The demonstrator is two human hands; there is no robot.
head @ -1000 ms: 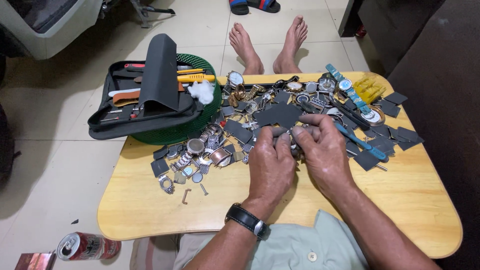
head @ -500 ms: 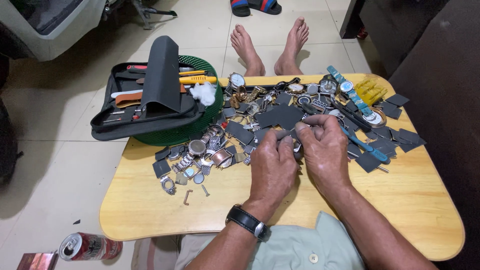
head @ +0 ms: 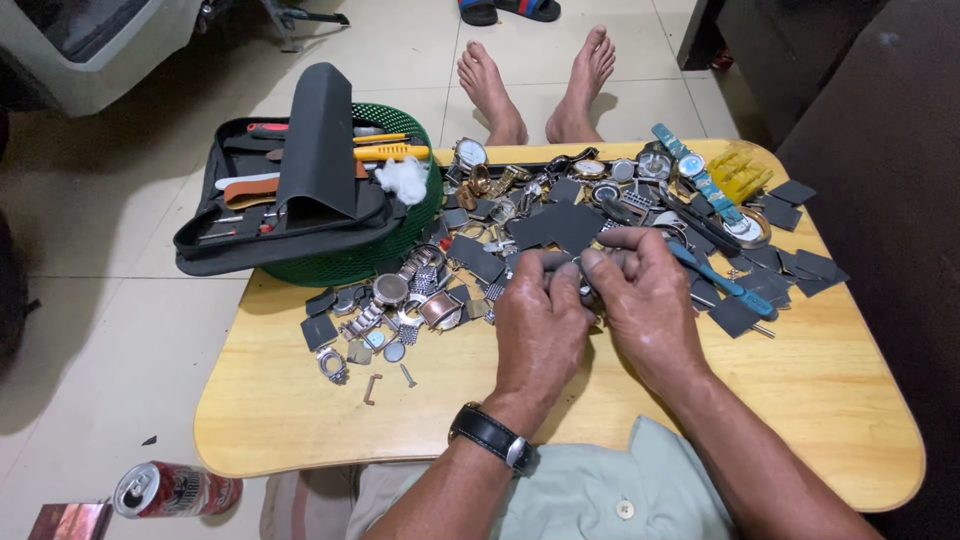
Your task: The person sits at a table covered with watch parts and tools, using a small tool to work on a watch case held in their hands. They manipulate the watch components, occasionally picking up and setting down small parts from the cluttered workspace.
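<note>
Both sets of fingers (head: 570,268) are pinched together over a small dark metal piece (head: 588,292), probably a watch part, though it's mostly hidden behind the knuckles so I can't say exactly what. It sits between the two hands, just above the middle of the counter (head: 820,390). The left hand (head: 540,325) curls in from below with the thumb up top, and the right hand (head: 650,295) closes in from the other side, fingertips touching the left ones.

Compared with a second ago, barely anything has moved. The hands are in the same spot over the pile, the grip maybe a bit tighter, and the view has shifted slightly. So this looks like steady fiddling with one part, not a pick-up or put-down.

Going outward: a heap of watch parts (head: 420,295) lies just left of the hands, dark flat squares (head: 560,225) just beyond, and a blue strap (head: 715,280) to the right. The open tool case (head: 290,215) rests on a green basket (head: 400,250) at the far left corner. There's a wristwatch (head: 490,435) on the left wrist and a red can (head: 175,490) on the floor.
</note>
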